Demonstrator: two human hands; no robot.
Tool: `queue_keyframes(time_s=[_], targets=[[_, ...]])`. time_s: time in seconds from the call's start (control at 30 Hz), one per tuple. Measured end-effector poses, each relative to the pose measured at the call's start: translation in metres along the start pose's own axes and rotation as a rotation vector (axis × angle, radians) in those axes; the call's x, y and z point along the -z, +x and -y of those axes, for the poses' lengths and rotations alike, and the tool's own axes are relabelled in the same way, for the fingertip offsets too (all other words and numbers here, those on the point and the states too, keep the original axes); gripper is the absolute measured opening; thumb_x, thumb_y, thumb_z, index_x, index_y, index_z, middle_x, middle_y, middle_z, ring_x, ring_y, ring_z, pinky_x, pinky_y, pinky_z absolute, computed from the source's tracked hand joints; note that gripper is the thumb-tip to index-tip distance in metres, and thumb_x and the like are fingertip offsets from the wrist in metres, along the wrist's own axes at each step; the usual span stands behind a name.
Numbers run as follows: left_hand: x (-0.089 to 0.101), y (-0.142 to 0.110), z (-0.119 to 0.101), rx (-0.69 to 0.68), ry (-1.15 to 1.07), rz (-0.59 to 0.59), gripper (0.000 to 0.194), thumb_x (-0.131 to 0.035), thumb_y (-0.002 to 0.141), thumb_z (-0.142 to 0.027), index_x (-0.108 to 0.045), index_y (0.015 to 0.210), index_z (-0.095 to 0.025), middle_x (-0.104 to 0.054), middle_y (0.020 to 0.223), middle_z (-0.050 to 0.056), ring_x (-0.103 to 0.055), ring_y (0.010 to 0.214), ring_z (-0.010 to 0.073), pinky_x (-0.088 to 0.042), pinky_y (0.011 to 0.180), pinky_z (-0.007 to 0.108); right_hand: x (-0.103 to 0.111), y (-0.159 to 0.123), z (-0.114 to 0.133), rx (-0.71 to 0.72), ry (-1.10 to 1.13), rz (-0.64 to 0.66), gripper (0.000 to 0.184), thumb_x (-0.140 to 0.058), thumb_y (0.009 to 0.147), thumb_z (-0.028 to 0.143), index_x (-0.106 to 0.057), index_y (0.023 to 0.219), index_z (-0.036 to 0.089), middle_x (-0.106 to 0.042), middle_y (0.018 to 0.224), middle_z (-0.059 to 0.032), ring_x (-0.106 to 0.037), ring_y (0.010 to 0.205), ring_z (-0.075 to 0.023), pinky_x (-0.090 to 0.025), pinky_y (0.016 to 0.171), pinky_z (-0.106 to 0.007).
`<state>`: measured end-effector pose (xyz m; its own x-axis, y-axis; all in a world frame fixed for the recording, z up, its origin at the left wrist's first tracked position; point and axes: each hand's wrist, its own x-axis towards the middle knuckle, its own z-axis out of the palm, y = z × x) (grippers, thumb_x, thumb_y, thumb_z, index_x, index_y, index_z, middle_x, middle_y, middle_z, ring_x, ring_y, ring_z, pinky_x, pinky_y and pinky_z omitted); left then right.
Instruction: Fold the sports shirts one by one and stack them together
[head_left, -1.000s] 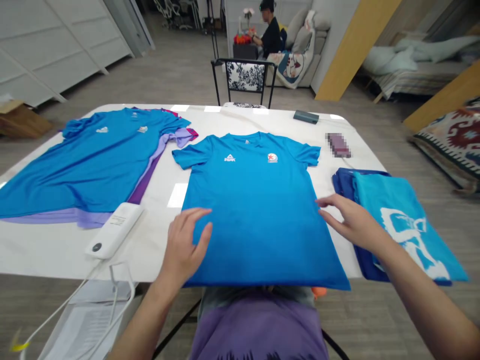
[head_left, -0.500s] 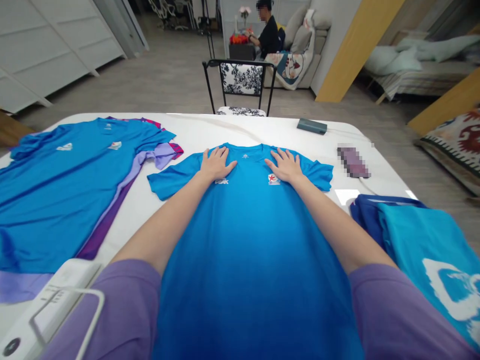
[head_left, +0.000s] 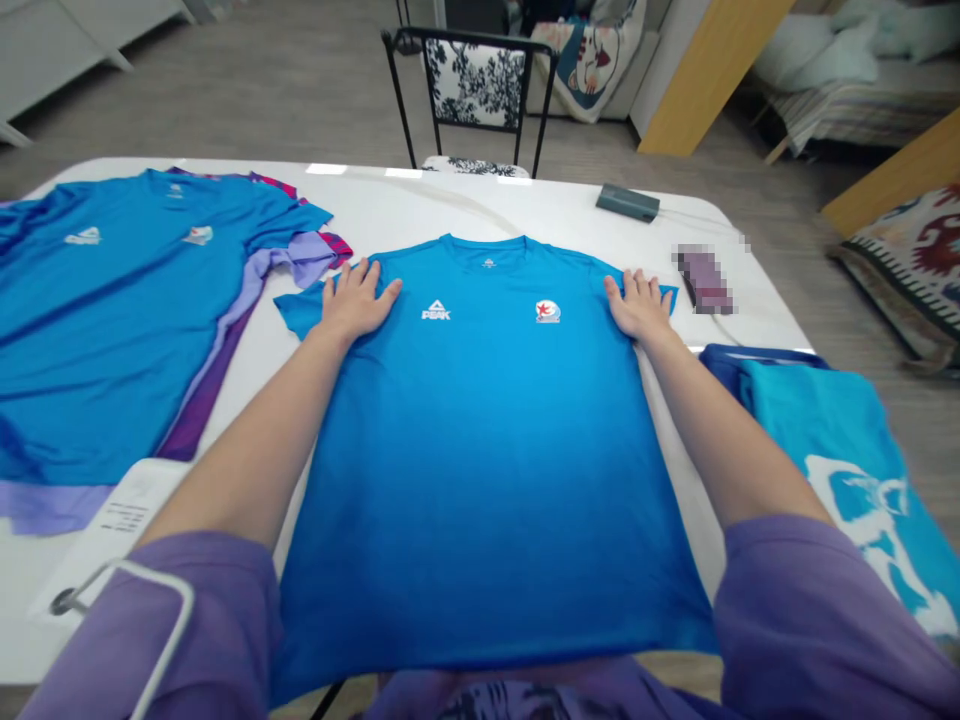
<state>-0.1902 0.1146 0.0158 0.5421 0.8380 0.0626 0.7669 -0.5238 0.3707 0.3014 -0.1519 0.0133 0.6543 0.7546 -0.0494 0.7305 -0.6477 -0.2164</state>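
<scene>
A blue T-shirt (head_left: 487, 450) lies spread face up on the white table in front of me, its collar at the far side and its hem at the near edge. White PEAK lettering and a round badge show on its chest. My left hand (head_left: 358, 298) rests flat with fingers apart on the shirt's left shoulder, by the sleeve. On the opposite shoulder my right hand (head_left: 637, 302) lies likewise, fingers spread over the base of the sleeve. Neither hand grips the cloth.
More shirts (head_left: 142, 310) lie spread in a stack at left, beside a white device with a wire handle (head_left: 127, 510). Folded clothes (head_left: 825, 420) sit at right. A dark box (head_left: 628, 202) and a blurred phone (head_left: 705, 280) lie beyond. A chair (head_left: 480, 90) stands across the white table (head_left: 540, 200).
Both hands have slid outward from the chest near the collar to the shoulders. The view has tipped down, bringing the shirt's hem into sight.
</scene>
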Motion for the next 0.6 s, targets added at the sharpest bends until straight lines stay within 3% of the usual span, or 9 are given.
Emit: queue_keyframes(time_s=[0.1,0.2,0.3,0.43,0.53,0.6], targets=[[0.010,-0.012,-0.017,-0.006,-0.017,-0.052,0.095,-0.029,0.122,-0.071,-0.031,0.178,0.007,-0.025,0.190,0.029,-0.015,0.179,0.0477,-0.009,0.141,0.079,0.010,-0.014,0.010,0.009,-0.022,-0.088,0.101,-0.010,0.113,0.084,-0.021,0.190,0.020,-0.015,0.195,-0.0157,-0.009,0.182,-0.0458,-0.010,0.138,-0.087],[0.022,-0.067,-0.039,0.033,-0.037,-0.151,0.090,-0.055,0.115,-0.067,-0.031,0.185,-0.015,-0.024,0.194,0.018,-0.017,0.181,0.0410,-0.010,0.146,0.069,0.022,-0.054,0.033,0.125,-0.067,-0.164,0.095,-0.010,0.115,0.081,-0.025,0.189,0.023,-0.019,0.195,-0.0160,-0.012,0.181,-0.0478,-0.014,0.134,-0.091],[0.031,-0.169,-0.054,0.101,-0.055,-0.210,0.088,-0.069,0.107,-0.064,-0.039,0.182,-0.030,-0.040,0.187,0.015,-0.036,0.173,0.0410,-0.027,0.143,0.064,0.025,-0.116,0.061,0.317,-0.079,-0.151,0.095,-0.015,0.116,0.081,-0.033,0.186,0.020,-0.030,0.191,-0.0204,-0.026,0.177,-0.0479,-0.019,0.135,-0.087],[0.040,-0.327,-0.060,0.224,-0.016,-0.187,0.068,-0.060,0.111,-0.061,-0.055,0.168,-0.024,-0.060,0.160,0.020,-0.055,0.151,0.0428,-0.042,0.128,0.061,0.007,-0.206,0.089,0.604,-0.104,-0.045,0.091,-0.025,0.116,0.078,-0.030,0.187,0.022,-0.033,0.190,-0.0187,-0.034,0.174,-0.0440,-0.025,0.140,-0.076],[0.040,-0.423,-0.054,0.304,0.074,-0.142,0.057,-0.058,0.112,-0.058,-0.064,0.155,-0.021,-0.066,0.144,0.020,-0.060,0.138,0.0436,-0.046,0.119,0.058,-0.015,-0.259,0.093,0.676,-0.144,0.006,0.088,-0.031,0.115,0.076,-0.030,0.187,0.025,-0.030,0.191,-0.0172,-0.033,0.173,-0.0462,-0.026,0.139,-0.078],[0.037,-0.469,-0.045,0.345,0.110,-0.159,0.052,-0.057,0.113,-0.058,-0.068,0.146,-0.020,-0.068,0.137,0.020,-0.062,0.133,0.0433,-0.046,0.115,0.056,-0.023,-0.280,0.091,0.655,-0.178,-0.017,0.086,-0.032,0.115,0.073,-0.032,0.186,0.023,-0.030,0.190,-0.0200,-0.033,0.172,-0.0472,-0.026,0.137,-0.080]])
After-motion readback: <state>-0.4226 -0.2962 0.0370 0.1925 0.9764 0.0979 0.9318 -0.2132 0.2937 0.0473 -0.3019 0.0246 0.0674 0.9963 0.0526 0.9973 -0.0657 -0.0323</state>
